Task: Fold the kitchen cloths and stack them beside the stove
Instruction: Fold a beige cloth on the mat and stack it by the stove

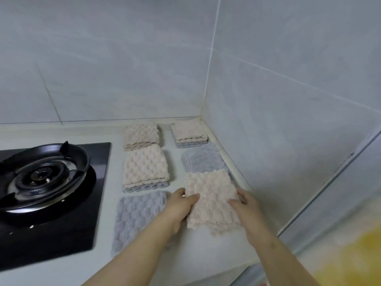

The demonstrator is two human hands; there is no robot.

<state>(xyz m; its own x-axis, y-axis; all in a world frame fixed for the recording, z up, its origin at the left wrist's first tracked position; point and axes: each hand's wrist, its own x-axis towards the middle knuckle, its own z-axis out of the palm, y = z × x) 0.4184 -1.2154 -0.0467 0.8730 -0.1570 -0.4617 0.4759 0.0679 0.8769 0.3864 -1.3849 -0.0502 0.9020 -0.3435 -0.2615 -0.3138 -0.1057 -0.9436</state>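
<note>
Looking down from the head, the left hand point(181, 207) and the right hand point(245, 207) are each pinching a side edge of the pink cloth point(210, 201). It is sitting low over the white counter point(206, 244) by the wall point(288, 124), to the right of the stove point(47, 182), with folded piles point(145, 168) lying beyond it. The cloth is looking soft, fluffy and light, so it is probably going to flop, and holding its edges or corners seems best; no words or labels are showing.
</note>
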